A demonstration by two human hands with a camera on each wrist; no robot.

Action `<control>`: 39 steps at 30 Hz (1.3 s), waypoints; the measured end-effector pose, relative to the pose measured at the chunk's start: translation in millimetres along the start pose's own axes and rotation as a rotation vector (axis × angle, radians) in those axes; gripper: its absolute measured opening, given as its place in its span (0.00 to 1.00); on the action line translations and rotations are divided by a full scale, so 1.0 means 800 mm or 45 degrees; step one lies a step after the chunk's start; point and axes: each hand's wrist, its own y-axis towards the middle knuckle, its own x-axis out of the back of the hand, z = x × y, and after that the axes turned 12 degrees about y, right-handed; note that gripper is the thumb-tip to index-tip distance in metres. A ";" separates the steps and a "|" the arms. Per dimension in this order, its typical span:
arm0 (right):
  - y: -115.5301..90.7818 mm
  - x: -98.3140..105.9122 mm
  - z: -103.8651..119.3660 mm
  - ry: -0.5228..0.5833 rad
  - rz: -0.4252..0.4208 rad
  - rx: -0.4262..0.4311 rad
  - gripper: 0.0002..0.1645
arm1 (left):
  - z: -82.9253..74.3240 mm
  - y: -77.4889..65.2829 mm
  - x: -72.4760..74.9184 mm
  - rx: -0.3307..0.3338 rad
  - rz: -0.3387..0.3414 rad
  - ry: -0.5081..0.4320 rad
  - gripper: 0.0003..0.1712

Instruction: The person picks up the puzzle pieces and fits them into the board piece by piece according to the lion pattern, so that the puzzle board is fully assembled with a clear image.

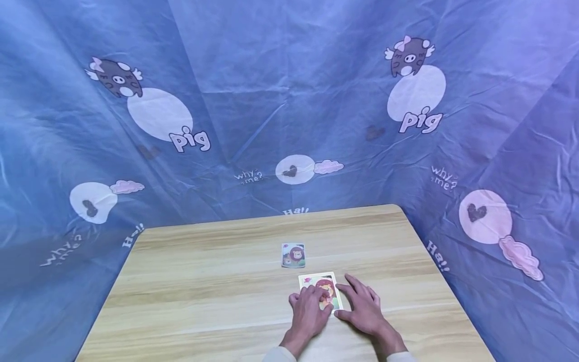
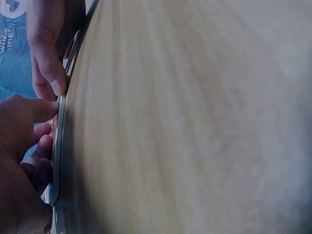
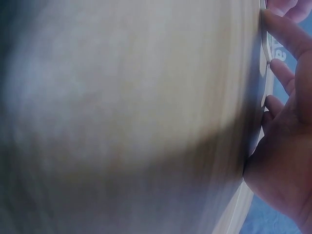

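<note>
A flat board with a white border and a lion picture [image 1: 324, 282] lies on the table under my hands. My left hand [image 1: 308, 312] rests over its left and lower part, fingers bent and fingertips on the picture, covering much of it. In the left wrist view, the left thumb [image 2: 44, 110] reaches along the board's surface, close to the other hand's thumb. My right hand [image 1: 363, 307] lies at the board's right edge, its fingers spread and relaxed, thumb and index tips against the border. Behind the board lies a smaller card with a similar lion picture [image 1: 293, 255].
The light wood-grain table [image 1: 203, 286] has a rounded corner at the back right. A blue cloth curtain [image 1: 253, 120] with pig, heart and cloud prints hangs right behind the table and along its sides.
</note>
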 end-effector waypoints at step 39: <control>0.016 0.007 -0.026 0.036 0.008 -0.003 0.42 | 0.071 0.005 0.039 0.061 0.084 -0.163 0.20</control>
